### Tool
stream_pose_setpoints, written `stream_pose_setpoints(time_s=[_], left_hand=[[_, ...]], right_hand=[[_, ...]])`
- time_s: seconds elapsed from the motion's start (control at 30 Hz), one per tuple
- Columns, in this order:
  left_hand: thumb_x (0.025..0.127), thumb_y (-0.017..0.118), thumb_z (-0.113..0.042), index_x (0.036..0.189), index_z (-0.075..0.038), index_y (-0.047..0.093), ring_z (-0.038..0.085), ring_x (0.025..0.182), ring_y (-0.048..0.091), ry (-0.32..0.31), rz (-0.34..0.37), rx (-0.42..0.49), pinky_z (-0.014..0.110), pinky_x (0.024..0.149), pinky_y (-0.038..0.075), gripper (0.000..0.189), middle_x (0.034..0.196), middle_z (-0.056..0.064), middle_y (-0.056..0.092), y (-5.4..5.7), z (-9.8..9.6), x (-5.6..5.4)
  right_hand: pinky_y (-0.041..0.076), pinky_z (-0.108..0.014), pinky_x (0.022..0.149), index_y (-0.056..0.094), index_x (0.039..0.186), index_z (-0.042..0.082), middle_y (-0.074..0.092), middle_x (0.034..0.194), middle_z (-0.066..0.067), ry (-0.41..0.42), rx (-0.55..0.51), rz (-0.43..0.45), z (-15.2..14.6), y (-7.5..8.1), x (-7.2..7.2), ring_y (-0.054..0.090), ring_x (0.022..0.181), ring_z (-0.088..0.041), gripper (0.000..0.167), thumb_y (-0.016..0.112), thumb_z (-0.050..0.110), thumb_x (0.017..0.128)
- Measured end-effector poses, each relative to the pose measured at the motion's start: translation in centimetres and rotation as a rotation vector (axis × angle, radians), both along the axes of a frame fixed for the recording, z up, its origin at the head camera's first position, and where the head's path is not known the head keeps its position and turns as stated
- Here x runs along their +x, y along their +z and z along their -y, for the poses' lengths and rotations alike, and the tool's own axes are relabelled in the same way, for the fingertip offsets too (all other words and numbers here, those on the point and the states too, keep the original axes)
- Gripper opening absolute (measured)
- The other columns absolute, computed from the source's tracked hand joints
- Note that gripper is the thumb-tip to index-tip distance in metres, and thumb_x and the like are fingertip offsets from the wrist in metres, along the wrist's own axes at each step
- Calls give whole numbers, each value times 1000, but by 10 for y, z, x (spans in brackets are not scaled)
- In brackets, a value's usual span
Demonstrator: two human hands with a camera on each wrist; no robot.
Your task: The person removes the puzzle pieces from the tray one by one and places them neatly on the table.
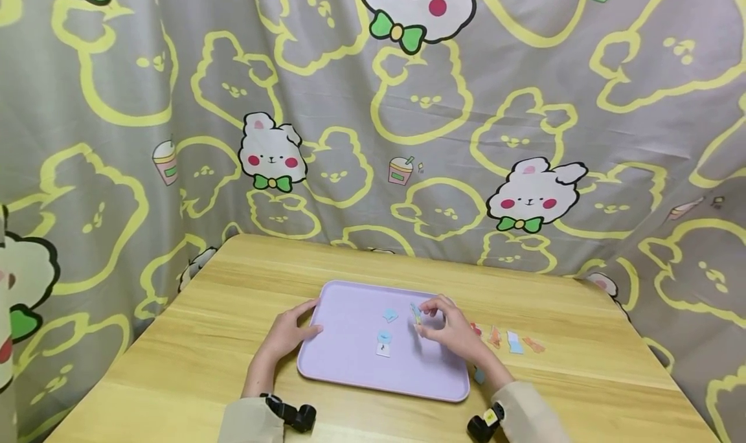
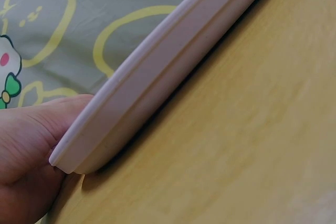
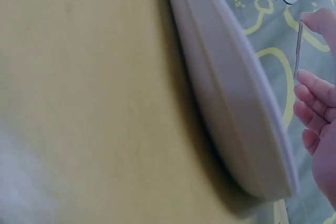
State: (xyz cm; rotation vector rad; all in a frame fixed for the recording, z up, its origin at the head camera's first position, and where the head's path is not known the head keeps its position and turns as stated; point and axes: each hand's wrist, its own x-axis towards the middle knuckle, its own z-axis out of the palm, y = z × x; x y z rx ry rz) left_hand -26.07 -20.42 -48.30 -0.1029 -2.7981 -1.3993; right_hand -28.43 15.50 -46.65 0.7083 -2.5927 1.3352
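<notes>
A lilac tray (image 1: 344, 365) lies on the wooden table. My left hand (image 1: 285, 331) holds its left rim, the thumb reaching over the inside edge; in the left wrist view part of that hand (image 2: 31, 145) is seen against the rim. Above the tray's right half, my right hand (image 1: 451, 329) pinches a thin flat puzzle piece (image 1: 416, 313) between thumb and fingertips. The right wrist view shows this piece (image 3: 298, 51) edge-on. On the tray lie a light blue piece (image 1: 390, 315), a round blue piece (image 1: 384, 337) and a white piece (image 1: 383, 350) touching it.
Right of the tray, several loose pieces lie on the table: a red one (image 1: 476, 329), an orange one (image 1: 495, 337), a blue and white one (image 1: 515, 342) and another orange one (image 1: 533, 344). A patterned grey curtain (image 1: 350, 190) hangs behind the table.
</notes>
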Motion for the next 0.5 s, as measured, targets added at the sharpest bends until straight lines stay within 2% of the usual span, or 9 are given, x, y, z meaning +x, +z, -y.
stream_pose_setpoints(time_s=[0.5], left_hand=[[90,70,-16,144,-11,50,44,140,39,-7,2,-8,59,116,33,58,147,22,48,-1,0,0]], right_hand=[[38,-29,71,66,106,11,59,96,-9,-36,-30,-22,-11,-2,10,50,90,-24,31,80,22,80]])
